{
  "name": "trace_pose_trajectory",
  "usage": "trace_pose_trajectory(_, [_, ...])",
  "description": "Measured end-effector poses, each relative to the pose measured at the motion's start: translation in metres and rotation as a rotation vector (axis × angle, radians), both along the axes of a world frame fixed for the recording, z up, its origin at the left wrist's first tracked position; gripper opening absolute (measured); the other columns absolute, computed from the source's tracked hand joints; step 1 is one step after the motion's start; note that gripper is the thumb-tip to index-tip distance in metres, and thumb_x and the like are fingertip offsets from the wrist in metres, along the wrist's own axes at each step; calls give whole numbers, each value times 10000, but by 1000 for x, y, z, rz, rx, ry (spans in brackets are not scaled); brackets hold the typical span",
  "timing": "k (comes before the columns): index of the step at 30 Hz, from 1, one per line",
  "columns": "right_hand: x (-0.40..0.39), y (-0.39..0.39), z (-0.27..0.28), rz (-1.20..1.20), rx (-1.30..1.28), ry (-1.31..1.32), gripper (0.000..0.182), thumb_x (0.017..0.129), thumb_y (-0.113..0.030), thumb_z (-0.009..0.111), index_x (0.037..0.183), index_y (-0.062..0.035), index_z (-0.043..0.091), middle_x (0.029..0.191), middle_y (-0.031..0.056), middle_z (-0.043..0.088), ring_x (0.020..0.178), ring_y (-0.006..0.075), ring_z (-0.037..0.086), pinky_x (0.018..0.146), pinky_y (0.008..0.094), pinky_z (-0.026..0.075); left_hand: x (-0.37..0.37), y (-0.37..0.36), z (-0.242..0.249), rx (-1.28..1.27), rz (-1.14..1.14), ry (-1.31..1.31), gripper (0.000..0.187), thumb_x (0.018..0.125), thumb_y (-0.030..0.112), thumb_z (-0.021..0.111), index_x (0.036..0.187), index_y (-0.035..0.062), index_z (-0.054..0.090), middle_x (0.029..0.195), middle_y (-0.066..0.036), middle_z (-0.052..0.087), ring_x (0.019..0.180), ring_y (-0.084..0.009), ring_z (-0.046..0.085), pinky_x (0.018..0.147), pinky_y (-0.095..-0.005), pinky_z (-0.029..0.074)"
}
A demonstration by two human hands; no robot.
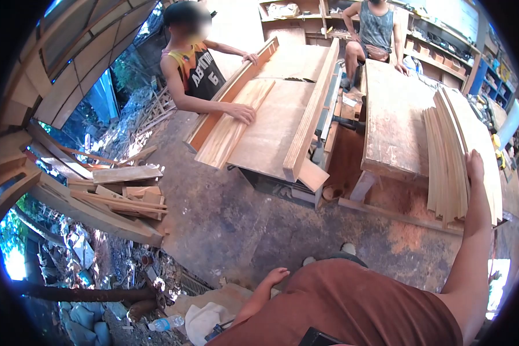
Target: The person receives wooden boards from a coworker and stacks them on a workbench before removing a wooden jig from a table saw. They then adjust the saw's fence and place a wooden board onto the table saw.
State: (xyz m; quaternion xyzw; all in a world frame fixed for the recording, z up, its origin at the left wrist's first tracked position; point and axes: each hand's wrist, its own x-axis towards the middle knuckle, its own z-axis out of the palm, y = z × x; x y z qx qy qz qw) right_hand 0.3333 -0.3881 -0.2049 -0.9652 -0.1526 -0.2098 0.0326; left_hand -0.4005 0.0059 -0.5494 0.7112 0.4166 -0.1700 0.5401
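Observation:
At the right, my right hand [474, 166] rests on the edge of long thin wooden strips [444, 155] that lie side by side on a wooden workbench [395, 109]. My left hand [278, 275] hangs low beside my body, over the floor, away from the wood; its fingers look loosely curled and too small to read clearly. Across from me, a co-worker in a black jersey has one hand on a wooden board [236, 124] on the saw table [271, 135] and the other on its orange fence [259, 62].
A second person sits behind the workbench, a hand on its far edge. Wood offcuts [127, 187] are piled at the left. A plastic bottle [166, 323] and a white cloth [206, 323] lie at the bottom. Shelves [438, 56] line the back wall.

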Motion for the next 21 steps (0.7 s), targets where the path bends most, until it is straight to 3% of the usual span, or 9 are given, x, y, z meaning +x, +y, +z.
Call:
trace_pose_trajectory(6, [11,-2,-2,-19,-66,40,371,925,-329,461,1042,19,509,1028,252,562,1018,403,517,881,477,419,14,6,5,-17,2,10,523,842,369,608,1211,1,555,1199,-170,589,1137,-270,549,950,-343,418])
trace_pose_trajectory(14, [9,1,5,-85,-109,113,494,941,-341,426,1248,45,461,1225,244,513,1171,370,463,994,432,371,21,17,-12,20,-11,-21,528,833,366,622,1214,6,555,1183,-175,596,1104,-272,570,926,-358,440])
trace_pose_trajectory(15, [17,-3,-1,-73,-114,115,494,941,-341,426,1248,45,461,1225,244,513,1171,370,463,994,432,371,21,16,-12,16,1,-19,528,833,366,622,1214,6,555,1183,-175,596,1104,-272,570,926,-358,440])
trace_pose_trajectory(17, [21,-7,-8,18,-59,-37,385,936,-310,423,1034,47,527,1072,264,560,1055,407,505,896,469,404,25,20,-10,-17,-9,-34,530,832,367,625,1214,7,554,1184,-176,595,1099,-272,572,924,-358,441])
trace_pose_trajectory(21, [14,-7,-4,-76,-82,62,489,945,-342,424,1248,40,461,1225,248,512,1173,372,462,997,430,369,30,19,-8,-29,-12,-14,532,829,368,626,1214,8,554,1184,-176,595,1094,-273,574,922,-357,441])
